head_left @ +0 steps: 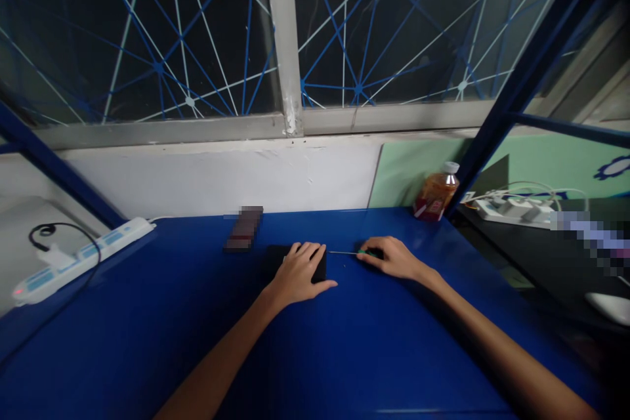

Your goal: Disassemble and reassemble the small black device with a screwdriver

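On the blue tabletop [197, 321], my left hand [299, 273] lies palm down across a flat black rectangular object [319, 269]. Its fingers are stretched over the top and the thumb points right, off the object's edge. Much of the black object is hidden under the hand. To the right, my right hand [388, 257] is closed around the green and dark handle of a thin screwdriver [343, 252]. The shaft points left, its tip close to the black object's right side. A tiny speck [344, 266], too small to name, lies just below the shaft.
A dark, blurred-out slab [245, 230] lies behind my left hand. White power strips stand at the left [88, 262] and right [516, 210]. A drink bottle [437, 191] stands at the back right by a blue post [512, 98]. Windows and wall bound the back.
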Action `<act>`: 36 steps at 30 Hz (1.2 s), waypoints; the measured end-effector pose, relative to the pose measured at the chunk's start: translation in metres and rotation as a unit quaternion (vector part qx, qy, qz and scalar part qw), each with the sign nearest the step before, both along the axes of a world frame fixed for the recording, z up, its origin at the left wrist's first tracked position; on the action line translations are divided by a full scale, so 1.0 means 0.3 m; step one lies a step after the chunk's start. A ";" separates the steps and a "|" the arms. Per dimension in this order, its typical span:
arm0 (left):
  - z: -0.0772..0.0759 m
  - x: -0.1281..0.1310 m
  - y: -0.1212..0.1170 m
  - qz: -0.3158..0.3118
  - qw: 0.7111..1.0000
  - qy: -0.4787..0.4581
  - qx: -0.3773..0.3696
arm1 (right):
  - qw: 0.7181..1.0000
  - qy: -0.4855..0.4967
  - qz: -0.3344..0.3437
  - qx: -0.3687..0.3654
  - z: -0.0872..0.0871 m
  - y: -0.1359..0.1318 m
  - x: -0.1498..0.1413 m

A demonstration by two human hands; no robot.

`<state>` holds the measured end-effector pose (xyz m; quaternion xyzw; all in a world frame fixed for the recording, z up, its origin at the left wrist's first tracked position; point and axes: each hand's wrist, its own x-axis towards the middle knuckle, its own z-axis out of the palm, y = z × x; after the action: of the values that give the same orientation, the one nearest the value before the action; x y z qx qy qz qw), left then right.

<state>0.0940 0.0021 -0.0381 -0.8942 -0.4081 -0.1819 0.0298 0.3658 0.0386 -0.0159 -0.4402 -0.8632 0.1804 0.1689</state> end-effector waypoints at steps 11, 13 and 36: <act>0.002 -0.005 0.002 -0.002 1.000 -0.012 0.001 | 0.998 -0.036 -0.030 0.041 -0.034 -0.021 -0.025; 0.003 -0.005 0.002 0.001 1.000 -0.009 -0.001 | 0.997 -0.048 -0.031 0.061 -0.028 -0.028 -0.030; -0.001 -0.012 0.003 0.002 1.000 -0.013 -0.008 | 0.995 -0.061 -0.011 0.080 -0.030 -0.022 -0.022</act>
<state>0.0904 0.0031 -0.0383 -0.8913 -0.4114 -0.1900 0.0181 0.3593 0.0321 -0.0248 -0.4453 -0.8785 0.0816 0.1527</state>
